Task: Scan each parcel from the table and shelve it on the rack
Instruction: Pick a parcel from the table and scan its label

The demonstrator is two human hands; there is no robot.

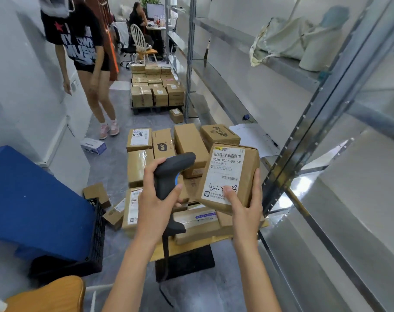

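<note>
Cardboard parcel, right of frame centre above the loaded surface, sits clasped in the right hand; the left hand is clenched around the scanner. Best to aim the scanner head squarely at the upper barcode and keep the thumb off the label.

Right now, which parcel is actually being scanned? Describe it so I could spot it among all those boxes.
Start at the metal rack along the right side, then look just left of it, above the table's pile of boxes. The parcel is the only one lifted up, gripped in the right hand, facing the black scanner in the left hand. Its white label carries handwritten black marks.
</note>
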